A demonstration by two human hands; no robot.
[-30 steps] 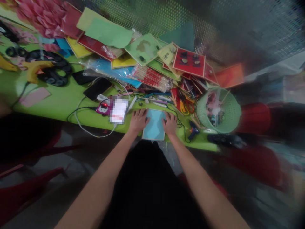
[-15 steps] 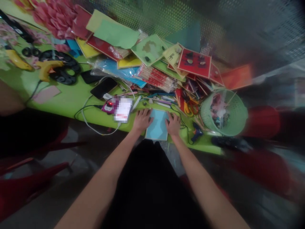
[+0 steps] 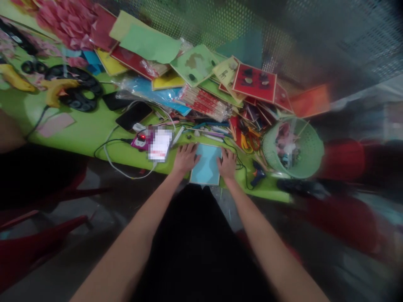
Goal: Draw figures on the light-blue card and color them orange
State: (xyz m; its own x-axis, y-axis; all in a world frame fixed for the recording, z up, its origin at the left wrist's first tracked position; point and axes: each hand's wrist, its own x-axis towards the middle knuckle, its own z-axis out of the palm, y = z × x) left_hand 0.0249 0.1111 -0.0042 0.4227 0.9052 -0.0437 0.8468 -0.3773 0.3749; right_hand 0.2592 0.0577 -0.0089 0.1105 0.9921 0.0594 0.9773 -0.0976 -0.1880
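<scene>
A light blue rectangular card [image 3: 206, 165] with a pale edge lies at the front edge of the green table, its near end close to my lap. My left hand [image 3: 185, 159] rests at its left side, fingers stretched out and the thumb on the card. At the right side my right hand [image 3: 227, 162] lies with its fingers extended and the thumb touching the card's edge. Left of my left hand is a phone with a lit screen [image 3: 160, 144], against a purple device [image 3: 141, 140]. A dark glue gun [image 3: 258, 174] lies to the right of my right hand.
A green basket [image 3: 307, 165] with scraps in it stands at the right. Coloured cards, including a red one [image 3: 254, 82], pile up along the back. Orange-handled scissors [image 3: 247, 143], a dark phone [image 3: 134, 116] and a yellow glue gun [image 3: 58, 90] lie around. Cables loop across the table.
The whole view has shifted slightly, so things appear a little farther left. Both hands stay on the sides of the blue card, with no clear change in pose.
</scene>
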